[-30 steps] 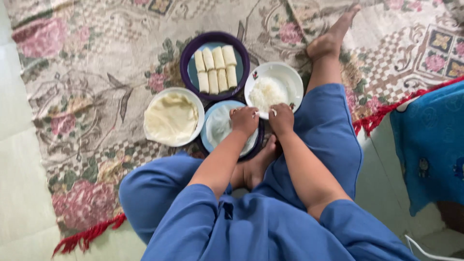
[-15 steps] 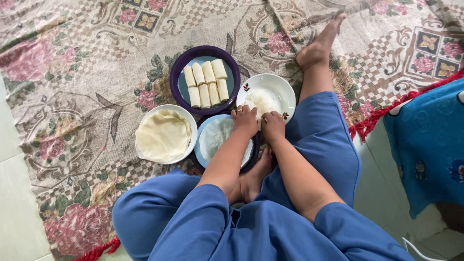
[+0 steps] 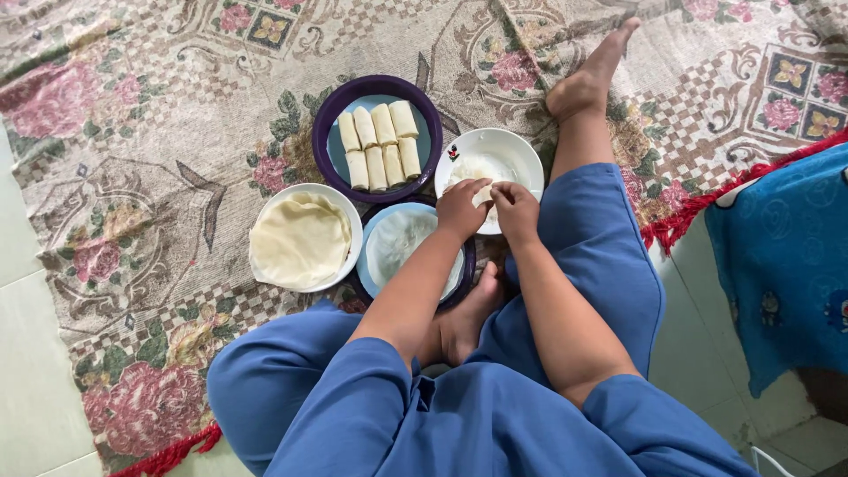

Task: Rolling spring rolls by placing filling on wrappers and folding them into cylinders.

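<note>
My left hand [image 3: 462, 208] and my right hand [image 3: 517, 212] meet over the near rim of a white bowl [image 3: 521, 152] of white filling, pinching a small pale piece between the fingertips. Just below the left forearm lies a blue plate [image 3: 378, 276] with a thin round wrapper [image 3: 397, 246] spread on it. A white plate [image 3: 343, 228] at the left carries a stack of pale wrappers [image 3: 299, 240]. Farther away a purple-rimmed plate [image 3: 329, 113] bears several rolled-up wrappers [image 3: 380, 146] in two rows.
I sit on a floral carpet [image 3: 141, 177] with a red fringe, in blue clothes. My right leg stretches out past the bowl, its bare foot [image 3: 587, 75] far ahead; the other foot [image 3: 464, 322] is tucked in. A blue cloth [image 3: 782, 256] lies right. Pale floor tiles [image 3: 31, 389] border the carpet.
Both hands have moved from over the blue plate's wrapper to the right, onto the rim of the white bowl. The view has shifted slightly.
</note>
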